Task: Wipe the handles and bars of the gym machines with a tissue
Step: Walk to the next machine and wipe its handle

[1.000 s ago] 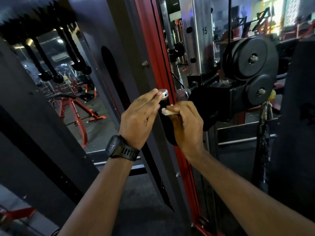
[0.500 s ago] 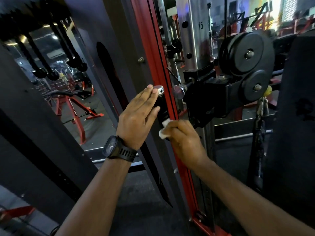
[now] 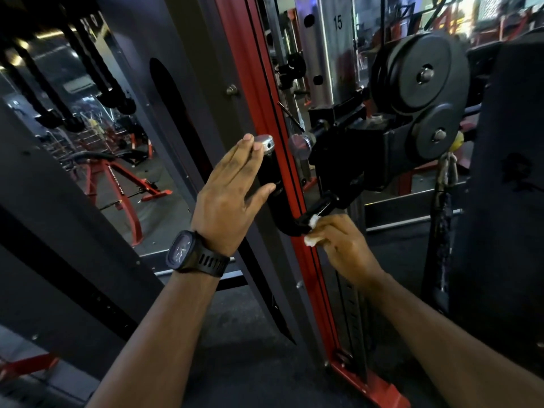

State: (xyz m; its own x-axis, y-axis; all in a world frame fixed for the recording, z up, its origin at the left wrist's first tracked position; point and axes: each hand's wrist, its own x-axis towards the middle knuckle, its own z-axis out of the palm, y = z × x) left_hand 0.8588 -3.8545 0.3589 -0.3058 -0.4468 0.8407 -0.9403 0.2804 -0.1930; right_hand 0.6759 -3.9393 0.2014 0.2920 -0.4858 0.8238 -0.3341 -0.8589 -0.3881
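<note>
Where one black handle (image 3: 270,172) bends, right hand (image 3: 344,245) around one white tissue (image 3: 309,240); left hand (image 3: 229,195) flat, fingers straight, against it.

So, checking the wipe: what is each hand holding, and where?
Right hand grips the bunched tissue, pressed to the handle's lower bend. Left hand, fingers straight, holds nothing.

Found glossy black finish on handle (image 3: 282,214), polished metal on end cap (image 3: 265,141). Recorded crumpled white paper for tissue (image 3: 310,240), smooth red paint on upright (image 3: 259,92), matt black on pulley discs (image 3: 424,69), brushed steel on column (image 3: 323,63).
</note>
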